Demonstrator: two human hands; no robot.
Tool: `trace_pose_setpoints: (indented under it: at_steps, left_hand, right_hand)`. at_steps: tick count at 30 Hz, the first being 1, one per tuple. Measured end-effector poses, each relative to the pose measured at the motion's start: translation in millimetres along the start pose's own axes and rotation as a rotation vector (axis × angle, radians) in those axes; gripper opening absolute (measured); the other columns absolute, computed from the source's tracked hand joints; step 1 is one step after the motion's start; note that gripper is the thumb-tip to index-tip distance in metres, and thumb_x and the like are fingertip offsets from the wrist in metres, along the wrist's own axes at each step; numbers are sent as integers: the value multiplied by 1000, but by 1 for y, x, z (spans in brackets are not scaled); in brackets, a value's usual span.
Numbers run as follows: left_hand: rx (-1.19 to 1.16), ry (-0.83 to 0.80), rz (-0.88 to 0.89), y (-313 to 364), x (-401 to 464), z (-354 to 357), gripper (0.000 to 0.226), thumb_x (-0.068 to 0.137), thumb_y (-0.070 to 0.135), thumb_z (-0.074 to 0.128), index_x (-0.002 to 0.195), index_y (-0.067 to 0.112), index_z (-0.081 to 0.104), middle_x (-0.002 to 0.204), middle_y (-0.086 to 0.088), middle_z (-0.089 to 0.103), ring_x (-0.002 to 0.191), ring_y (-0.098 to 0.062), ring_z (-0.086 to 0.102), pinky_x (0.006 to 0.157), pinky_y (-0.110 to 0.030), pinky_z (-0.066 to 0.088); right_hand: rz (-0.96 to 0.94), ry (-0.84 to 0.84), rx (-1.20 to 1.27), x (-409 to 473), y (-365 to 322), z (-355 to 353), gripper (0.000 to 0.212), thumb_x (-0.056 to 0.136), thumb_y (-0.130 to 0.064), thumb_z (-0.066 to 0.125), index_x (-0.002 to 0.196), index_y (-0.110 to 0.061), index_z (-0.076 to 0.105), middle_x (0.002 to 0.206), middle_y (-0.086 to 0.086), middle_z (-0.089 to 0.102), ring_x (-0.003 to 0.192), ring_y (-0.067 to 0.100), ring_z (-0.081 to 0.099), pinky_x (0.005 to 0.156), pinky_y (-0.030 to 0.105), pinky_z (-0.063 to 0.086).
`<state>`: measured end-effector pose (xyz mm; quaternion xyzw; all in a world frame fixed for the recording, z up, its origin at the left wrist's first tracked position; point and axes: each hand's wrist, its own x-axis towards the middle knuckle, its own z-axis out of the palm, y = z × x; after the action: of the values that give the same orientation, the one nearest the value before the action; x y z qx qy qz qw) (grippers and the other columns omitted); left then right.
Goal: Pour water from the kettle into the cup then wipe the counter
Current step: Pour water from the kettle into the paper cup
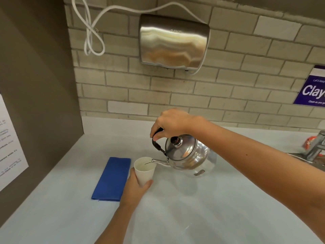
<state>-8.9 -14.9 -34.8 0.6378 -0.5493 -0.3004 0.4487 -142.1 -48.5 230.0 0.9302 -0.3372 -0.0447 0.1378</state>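
Head view: one camera, looking down at the counter.
Right hand: clenched round the kettle handle, kettle lifted and tipped left.
Left hand: wrapped round the cup, held just right of the blue cloth.
Spout: long axis runs left — tip at the cup's right rim.
Pour: appears under way.
Cloth: nearer the left hand, long axis near-to-far.

Glossy metal kettle, matt paper cup, blue cloth, smooth counter.

one kettle, one cup, one cloth
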Motion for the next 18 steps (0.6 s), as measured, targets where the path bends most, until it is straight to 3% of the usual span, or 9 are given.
trace_pose_setpoints:
  at_steps: [10, 18]
  left_hand:
    - [4, 5, 1, 0, 0, 1, 80, 70, 37, 77, 133, 17, 32, 126, -9, 56, 110, -26, 55, 89, -41, 52]
    - [-14, 12, 6, -1, -1, 1, 80, 70, 35, 77, 134, 16, 32, 125, -8, 56, 109, -25, 55, 89, -38, 50]
  right_hand:
    - [-3, -23, -45, 6, 0, -1, 24, 86, -45, 57, 105, -35, 66, 92, -8, 72, 69, 8, 46, 51, 24, 31]
    - [-17, -7, -69, 6, 0, 0, 24, 86, -45, 57, 105, -35, 66, 89, -8, 71, 67, 8, 44, 48, 21, 27]
